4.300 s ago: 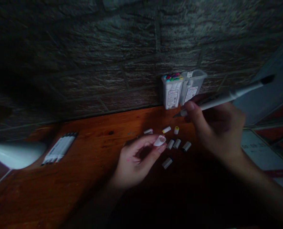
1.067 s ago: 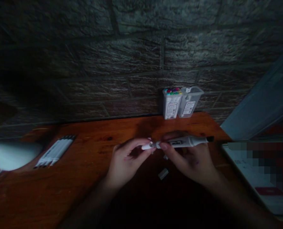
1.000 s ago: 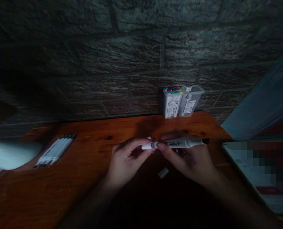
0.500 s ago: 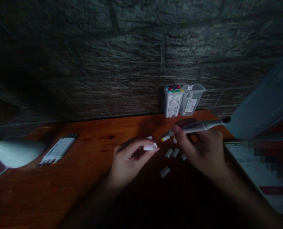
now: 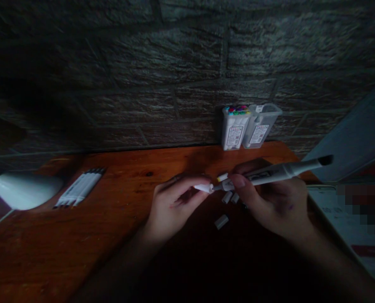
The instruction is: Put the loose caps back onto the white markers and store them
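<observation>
Left hand [image 5: 174, 203] grip pinches the white cap [image 5: 203, 188] just left of the marker [image 5: 282, 171] tip; the marker lies left-right, clamped in the right hand [image 5: 271, 204] grip

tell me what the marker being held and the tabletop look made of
Marker: probably plastic, smooth matt white-grey barrel with a black end. Table: looks like wood, reddish-brown with grain streaks and a dark knot, slight sheen; could be veneer.

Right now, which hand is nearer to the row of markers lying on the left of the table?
Left. The left hand is to the right of the row of markers, apart; the right hand is farther right.
</observation>
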Demonstrator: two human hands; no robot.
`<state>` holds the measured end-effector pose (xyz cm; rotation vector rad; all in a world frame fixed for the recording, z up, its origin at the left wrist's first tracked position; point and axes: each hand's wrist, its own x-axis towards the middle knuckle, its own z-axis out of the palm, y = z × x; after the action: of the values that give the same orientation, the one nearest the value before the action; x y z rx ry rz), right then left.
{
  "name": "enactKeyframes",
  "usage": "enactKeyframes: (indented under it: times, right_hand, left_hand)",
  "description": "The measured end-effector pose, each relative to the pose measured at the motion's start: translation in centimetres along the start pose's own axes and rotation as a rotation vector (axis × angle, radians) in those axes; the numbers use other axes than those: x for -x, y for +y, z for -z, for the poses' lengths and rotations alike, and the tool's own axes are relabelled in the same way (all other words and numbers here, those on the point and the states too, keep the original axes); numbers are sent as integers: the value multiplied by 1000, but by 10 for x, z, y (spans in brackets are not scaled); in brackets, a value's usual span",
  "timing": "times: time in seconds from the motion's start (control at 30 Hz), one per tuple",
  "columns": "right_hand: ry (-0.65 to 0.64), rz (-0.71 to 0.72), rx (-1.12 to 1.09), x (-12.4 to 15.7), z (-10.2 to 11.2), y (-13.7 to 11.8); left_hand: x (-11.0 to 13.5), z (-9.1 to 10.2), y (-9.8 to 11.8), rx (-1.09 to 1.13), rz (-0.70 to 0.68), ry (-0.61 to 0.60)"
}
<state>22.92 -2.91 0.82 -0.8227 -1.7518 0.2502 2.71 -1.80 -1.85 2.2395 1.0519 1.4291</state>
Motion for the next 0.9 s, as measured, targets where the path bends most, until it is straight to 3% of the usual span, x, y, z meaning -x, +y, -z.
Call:
enactKeyframes:
  times: [0.17, 0.27, 0.47, 0.67, 0.9]
  right_hand:
    - [-98, 27, 56, -1, 0, 0]
    - [-73, 52, 111, -3, 2, -3]
    - [60, 27, 76, -5, 6, -6]
    - [66, -23, 16, -4, 6, -6]
    - [74, -7, 130, -1, 8, -11]
  left_hand:
    - [-1, -2, 0, 20, -48, -6]
    - [0, -4, -2, 58, -98, -38]
    - [2, -2, -7, 57, -3, 11]
    - [0, -2, -6, 108, -56, -11]
    - [-2, -6, 0, 151, -95, -29]
